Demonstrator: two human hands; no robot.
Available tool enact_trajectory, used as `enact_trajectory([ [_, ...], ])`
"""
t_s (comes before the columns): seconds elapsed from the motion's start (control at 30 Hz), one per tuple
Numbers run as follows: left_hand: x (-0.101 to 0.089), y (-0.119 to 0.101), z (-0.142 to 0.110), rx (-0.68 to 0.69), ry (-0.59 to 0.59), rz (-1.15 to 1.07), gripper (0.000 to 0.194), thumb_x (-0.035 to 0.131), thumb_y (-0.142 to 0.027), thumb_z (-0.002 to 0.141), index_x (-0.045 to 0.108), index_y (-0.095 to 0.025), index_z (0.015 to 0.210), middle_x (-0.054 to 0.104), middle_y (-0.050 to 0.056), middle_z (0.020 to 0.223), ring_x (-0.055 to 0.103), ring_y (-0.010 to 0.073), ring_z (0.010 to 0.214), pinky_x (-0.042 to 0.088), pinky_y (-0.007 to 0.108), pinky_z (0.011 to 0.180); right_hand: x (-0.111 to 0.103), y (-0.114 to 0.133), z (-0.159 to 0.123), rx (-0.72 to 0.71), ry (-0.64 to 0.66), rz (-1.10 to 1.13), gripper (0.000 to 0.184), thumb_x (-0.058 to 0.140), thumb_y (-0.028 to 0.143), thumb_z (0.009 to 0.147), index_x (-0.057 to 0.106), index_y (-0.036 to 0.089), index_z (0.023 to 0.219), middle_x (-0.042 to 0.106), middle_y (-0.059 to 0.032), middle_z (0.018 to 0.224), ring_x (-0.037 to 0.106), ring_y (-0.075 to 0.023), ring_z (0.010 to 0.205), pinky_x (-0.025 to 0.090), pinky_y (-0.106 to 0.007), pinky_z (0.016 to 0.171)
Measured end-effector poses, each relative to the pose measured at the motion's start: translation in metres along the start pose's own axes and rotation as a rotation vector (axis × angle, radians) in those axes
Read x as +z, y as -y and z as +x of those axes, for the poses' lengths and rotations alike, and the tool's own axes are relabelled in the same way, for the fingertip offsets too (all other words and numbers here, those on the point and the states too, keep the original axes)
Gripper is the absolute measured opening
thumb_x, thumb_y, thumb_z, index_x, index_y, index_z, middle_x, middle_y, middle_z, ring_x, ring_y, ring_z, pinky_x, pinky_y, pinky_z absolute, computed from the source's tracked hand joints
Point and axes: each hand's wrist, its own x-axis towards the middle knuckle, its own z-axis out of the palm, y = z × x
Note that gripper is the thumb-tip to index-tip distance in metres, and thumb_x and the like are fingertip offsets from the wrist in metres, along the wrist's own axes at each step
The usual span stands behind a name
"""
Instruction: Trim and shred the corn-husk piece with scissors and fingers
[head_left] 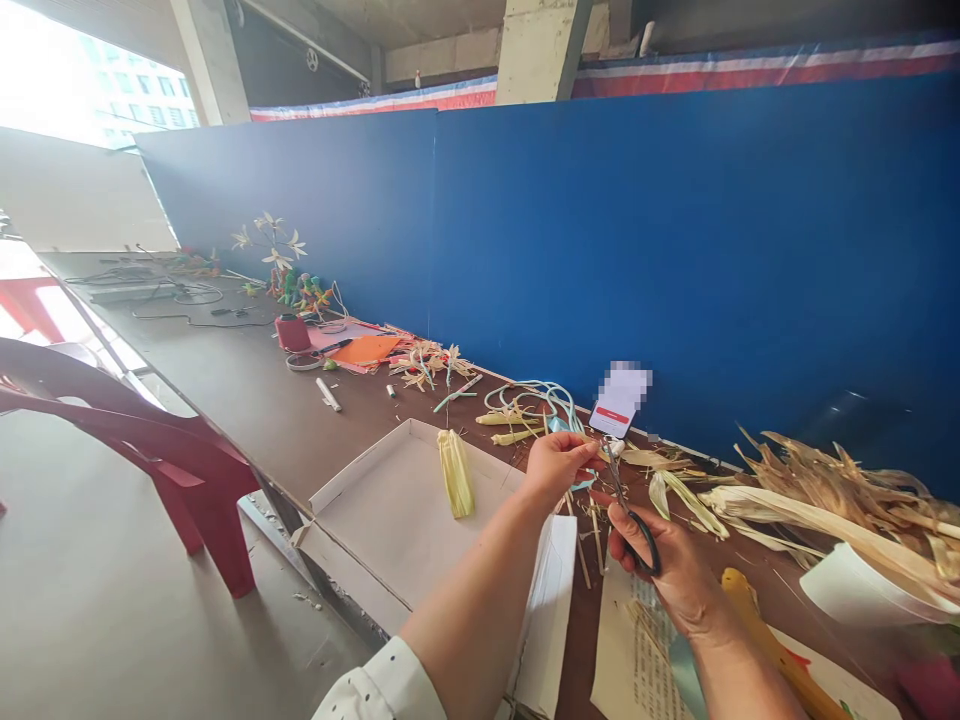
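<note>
My right hand grips a pair of scissors by the black handles, the metal blades pointing up and away from me. Close to the blade tips, my left hand is closed in a pinch. Whatever lies between its fingertips is too small to make out. A folded pale-green corn husk rests in the shallow white cardboard tray, left of my left forearm. Just beyond the hands lie yellowish husk pieces and a loop of pale-blue cord.
Dried husks are heaped at the right beside a white bowl. A phone leans against the blue partition. Printed paper lies near me. A red thread spool and husk flowers stand farther left, a red chair beside the table.
</note>
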Motion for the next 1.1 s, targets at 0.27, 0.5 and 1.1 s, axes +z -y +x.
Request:
enact_trajectory([
  [0.27,-0.001,-0.004,-0.001,-0.016,0.026,0.021,0.015,0.069,-0.022,0.076,0.060,-0.011,0.070,0.064,0.003,0.066,0.062,0.0092,0.060,0.048,0.018,0.055,-0.007,-0.005,0.004,0.010,0.054,-0.013,0.047,0.065,0.060,0.073,0.071,0.020,0.096,0.052,0.0015,0.054,0.039,-0.0104,0.049,0.026,-0.025,0.044],
  [0.5,-0.001,-0.006,-0.002,-0.018,0.031,0.009,0.014,0.067,-0.019,0.077,0.059,-0.011,0.069,0.064,0.003,0.064,0.061,0.0079,0.055,0.049,0.018,0.054,-0.010,-0.008,0.007,0.024,0.080,-0.007,0.048,0.064,0.061,0.073,0.071,0.020,0.098,0.052,0.0013,0.053,0.039,-0.0099,0.048,0.027,-0.023,0.044],
  [1.1,-0.003,-0.003,-0.001,-0.007,0.032,0.018,0.019,0.070,-0.027,0.075,0.059,-0.012,0.070,0.066,0.004,0.065,0.063,0.0102,0.059,0.050,0.019,0.054,-0.008,-0.005,0.007,0.013,0.048,-0.114,0.047,0.062,0.064,0.072,0.070,0.023,0.093,0.049,0.0031,0.051,0.041,-0.0120,0.050,0.031,-0.025,0.047],
])
